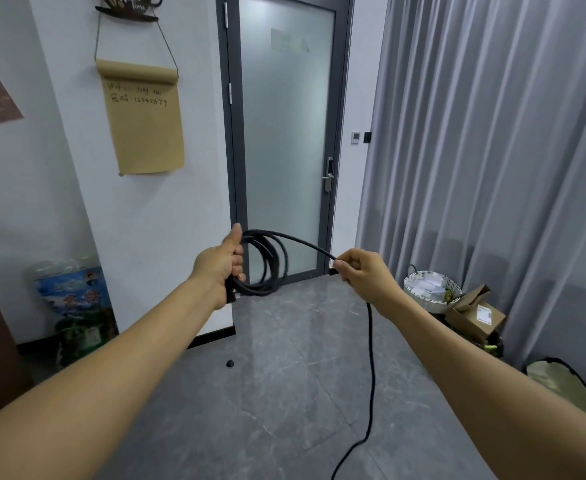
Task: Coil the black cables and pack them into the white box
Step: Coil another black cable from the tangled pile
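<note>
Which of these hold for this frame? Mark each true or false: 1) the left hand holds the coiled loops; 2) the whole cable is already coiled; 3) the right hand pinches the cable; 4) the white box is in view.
1) True: the left hand grips the loops of the black cable.
2) False: a loose length hangs from the right hand down to the floor.
3) True.
4) False: no white box shows; only a white woven basket by the curtain.

Black cable [267, 265], partly coiled in several hanging loops held chest-high; its loose tail trails down to the floor.
</note>
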The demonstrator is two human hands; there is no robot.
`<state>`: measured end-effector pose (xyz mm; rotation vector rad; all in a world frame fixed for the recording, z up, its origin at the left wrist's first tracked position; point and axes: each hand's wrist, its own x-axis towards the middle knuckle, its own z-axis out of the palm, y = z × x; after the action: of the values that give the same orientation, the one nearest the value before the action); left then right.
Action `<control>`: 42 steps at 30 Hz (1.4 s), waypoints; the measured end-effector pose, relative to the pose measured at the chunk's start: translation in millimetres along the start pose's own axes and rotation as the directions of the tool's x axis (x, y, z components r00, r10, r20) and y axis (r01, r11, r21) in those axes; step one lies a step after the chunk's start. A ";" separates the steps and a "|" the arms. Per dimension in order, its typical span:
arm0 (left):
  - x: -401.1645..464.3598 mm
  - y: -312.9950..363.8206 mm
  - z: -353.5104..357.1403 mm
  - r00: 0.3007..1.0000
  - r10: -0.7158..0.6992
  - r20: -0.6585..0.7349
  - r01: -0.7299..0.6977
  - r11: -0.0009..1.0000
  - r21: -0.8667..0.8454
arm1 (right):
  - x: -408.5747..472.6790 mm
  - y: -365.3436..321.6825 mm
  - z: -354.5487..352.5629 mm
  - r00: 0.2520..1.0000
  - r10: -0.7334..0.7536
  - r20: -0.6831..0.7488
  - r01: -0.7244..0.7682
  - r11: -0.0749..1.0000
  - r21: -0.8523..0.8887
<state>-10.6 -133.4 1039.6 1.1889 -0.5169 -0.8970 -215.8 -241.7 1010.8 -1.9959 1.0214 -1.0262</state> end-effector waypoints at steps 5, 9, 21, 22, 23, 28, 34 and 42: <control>10.6 14.0 -28.4 0.976 0.005 -0.217 -0.001 1.000 0.018 | -2.0 21.0 -24.8 0.993 0.053 -0.108 -0.056 0.998 -0.017; 13.9 12.4 -24.3 0.952 0.059 -0.301 -0.032 0.995 0.092 | -3.2 3.9 -14.2 0.998 -0.036 -0.060 0.023 0.981 -0.195; 5.3 -10.5 -3.1 0.903 0.405 -0.143 -0.261 0.781 0.567 | -27.7 -88.1 24.8 0.823 -0.314 0.472 0.446 0.873 -0.198; 1.4 -13.2 0.9 0.915 0.389 -0.108 -0.262 0.775 0.576 | -28.2 -91.7 26.4 0.821 -0.319 0.473 0.439 0.883 -0.168; -1.7 -15.7 4.9 0.925 0.374 -0.066 -0.267 0.764 0.588 | -28.2 -93.7 27.9 0.824 -0.319 0.469 0.429 0.891 -0.147; -20.1 -17.3 18.6 0.946 0.281 0.158 -0.321 0.769 0.553 | -27.8 -89.5 28.0 0.872 -0.309 0.379 0.349 0.936 -0.041; -35.8 -16.8 26.3 0.956 0.197 0.218 -0.280 0.836 0.473 | -28.2 -84.3 24.6 0.937 -0.274 0.215 0.281 0.960 -0.005; -43.7 -17.7 26.9 0.965 0.040 0.260 -0.118 0.949 0.292 | -23.8 -80.5 17.5 0.932 -0.226 0.282 0.244 0.969 -0.030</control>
<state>-61.4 -114.7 1036.1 1.3290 -0.9304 -0.9258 -182.8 -179.6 1059.9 -2.2801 0.6848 -0.8089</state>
